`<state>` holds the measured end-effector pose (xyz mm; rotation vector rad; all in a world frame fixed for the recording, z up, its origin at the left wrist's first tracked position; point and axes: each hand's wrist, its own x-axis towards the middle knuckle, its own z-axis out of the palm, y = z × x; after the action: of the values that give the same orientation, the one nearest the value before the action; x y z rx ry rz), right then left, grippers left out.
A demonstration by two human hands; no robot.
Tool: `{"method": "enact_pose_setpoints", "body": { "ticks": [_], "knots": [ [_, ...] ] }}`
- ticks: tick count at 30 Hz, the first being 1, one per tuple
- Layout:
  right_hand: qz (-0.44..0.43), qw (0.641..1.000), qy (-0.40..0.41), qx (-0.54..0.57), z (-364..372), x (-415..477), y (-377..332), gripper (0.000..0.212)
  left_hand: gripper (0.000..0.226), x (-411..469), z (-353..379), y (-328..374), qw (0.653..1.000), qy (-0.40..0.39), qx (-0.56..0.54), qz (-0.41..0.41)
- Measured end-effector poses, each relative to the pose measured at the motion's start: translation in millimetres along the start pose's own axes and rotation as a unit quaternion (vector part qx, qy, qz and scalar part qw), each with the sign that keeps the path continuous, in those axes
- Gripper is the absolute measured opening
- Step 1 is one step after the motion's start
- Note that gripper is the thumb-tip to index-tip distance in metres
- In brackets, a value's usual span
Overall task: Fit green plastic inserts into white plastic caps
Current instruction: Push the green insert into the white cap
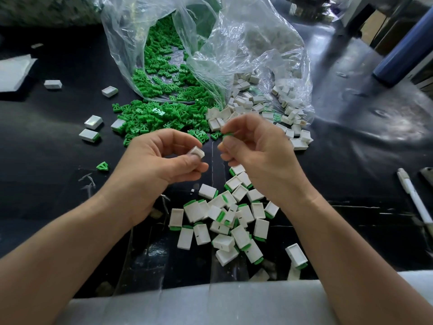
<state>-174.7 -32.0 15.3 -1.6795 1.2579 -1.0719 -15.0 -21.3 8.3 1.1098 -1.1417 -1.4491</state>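
My left hand (159, 160) pinches a white cap (196, 152) between thumb and fingers. My right hand (255, 146), just beside it, grips a green insert (226, 135) at the fingertips. The two parts do not touch. Fitted caps (225, 221) lie heaped on the black table (46, 184) below my hands. Beyond them, loose inserts (164, 118) spill from a clear bag (234, 50).

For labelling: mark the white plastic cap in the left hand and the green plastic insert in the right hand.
White rectangular plastic cap (197, 153): head view, middle of its upward-facing side.
Green plastic insert (226, 135): head view, its small exposed edge.
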Motion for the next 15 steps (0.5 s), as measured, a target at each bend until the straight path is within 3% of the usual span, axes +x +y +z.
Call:
{"method": "enact_pose_setpoints", "body": {
  "ticks": [5,11,15],
  "knots": [
    [-0.021,1.000,0.009,-0.010,1.3,-0.3,0.7,0.027,0.020,-0.9,1.6,-0.7,1.000,-0.001,0.017,0.008],
    [-0.024,0.998,-0.003,0.055,0.2,-3.0,-3.1,0.025,0.028,-0.8,-0.6,-1.9,0.998,0.009,0.044,0.033],
    [-0.027,0.999,-0.021,0.028,6.7,-3.5,-3.7,0.026,0.031,-0.1,0.7,-2.3,0.998,0.008,0.047,0.037]
  ]
}}
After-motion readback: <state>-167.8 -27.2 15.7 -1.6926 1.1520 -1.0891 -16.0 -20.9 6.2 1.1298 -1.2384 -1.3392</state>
